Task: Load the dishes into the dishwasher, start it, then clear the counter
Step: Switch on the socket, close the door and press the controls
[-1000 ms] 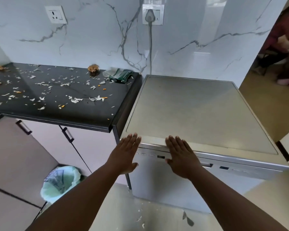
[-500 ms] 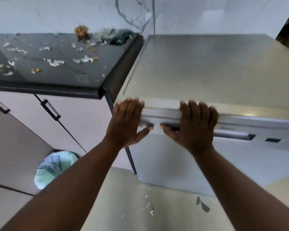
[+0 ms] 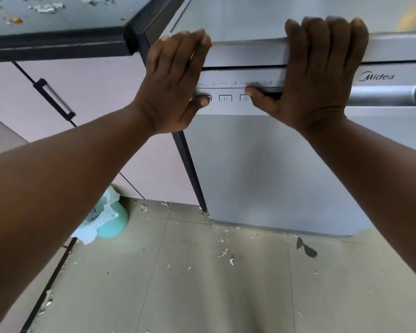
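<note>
The dishwasher [image 3: 274, 164] stands on the floor just right of the dark counter [image 3: 58, 42], its door closed, with only a thin dark seam showing between the lid edge and the control strip. Both hands lie against its top front edge. The left hand [image 3: 173, 85] has straight fingers, held together, laid flat over the lid's left corner, with the thumb pressed on the leftmost button of the control panel [image 3: 226, 90]. The right hand [image 3: 320, 75] has its fingers bent over the lid's front lip, close together, and the thumb reaches left to the button marked with a clock sign; the button between the thumbs reads "P". The brand "Midea" [image 3: 377, 76] is printed right of the right hand, above the silver door handle [image 3: 384, 97]. The small icons above the buttons are too blurred to read. The counter's corner juts close to the left hand; scraps lie on its surface. Below it are pale cabinet doors with a black handle [image 3: 54, 99]. Tiled floor [image 3: 202, 284] lies open in front of the machine, strewn with peelings, and a green bin [image 3: 108, 219] with a liner sits to the left by the cabinets
</note>
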The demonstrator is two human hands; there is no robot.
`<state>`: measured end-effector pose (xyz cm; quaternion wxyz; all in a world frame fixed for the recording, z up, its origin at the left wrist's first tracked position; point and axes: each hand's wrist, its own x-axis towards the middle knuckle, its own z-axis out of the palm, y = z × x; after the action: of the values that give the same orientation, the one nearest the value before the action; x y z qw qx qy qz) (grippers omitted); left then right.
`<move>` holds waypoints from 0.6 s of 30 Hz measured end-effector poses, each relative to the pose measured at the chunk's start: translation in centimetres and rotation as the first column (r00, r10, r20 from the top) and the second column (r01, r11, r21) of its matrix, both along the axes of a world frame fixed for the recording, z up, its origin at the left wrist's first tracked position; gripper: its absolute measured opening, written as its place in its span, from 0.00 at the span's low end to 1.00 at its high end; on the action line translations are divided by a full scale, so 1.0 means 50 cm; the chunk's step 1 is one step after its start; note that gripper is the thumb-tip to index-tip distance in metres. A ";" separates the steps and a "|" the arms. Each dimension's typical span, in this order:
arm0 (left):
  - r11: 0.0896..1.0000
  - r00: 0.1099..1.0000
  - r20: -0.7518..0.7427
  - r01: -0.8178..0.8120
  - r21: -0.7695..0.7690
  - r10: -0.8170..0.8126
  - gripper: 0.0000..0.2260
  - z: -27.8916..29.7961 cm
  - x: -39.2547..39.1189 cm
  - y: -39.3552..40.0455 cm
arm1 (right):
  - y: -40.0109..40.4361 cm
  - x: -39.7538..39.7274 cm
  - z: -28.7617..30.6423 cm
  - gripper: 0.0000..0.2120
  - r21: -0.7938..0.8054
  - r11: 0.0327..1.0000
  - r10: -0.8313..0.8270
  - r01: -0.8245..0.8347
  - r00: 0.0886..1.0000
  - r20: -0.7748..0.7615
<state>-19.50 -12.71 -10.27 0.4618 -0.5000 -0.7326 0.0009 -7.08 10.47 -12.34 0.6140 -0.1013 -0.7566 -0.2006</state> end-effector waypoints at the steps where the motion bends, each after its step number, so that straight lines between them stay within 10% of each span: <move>1: 1.000 1.000 0.020 0.012 0.017 -0.012 0.33 0.001 0.004 0.001 | -0.001 0.000 0.000 0.37 0.011 1.000 0.003 -0.003 1.000 0.000; 18: 0.961 0.963 0.249 0.033 0.274 -0.104 0.32 0.017 0.058 0.031 | 0.006 -0.005 -0.001 0.37 -0.024 0.996 0.086 -0.086 0.996 -0.006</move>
<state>-16.60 -11.15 -9.44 0.4243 -0.4541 -0.7624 -0.1800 -7.31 10.79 -12.40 0.6227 -0.0767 -0.7612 -0.1644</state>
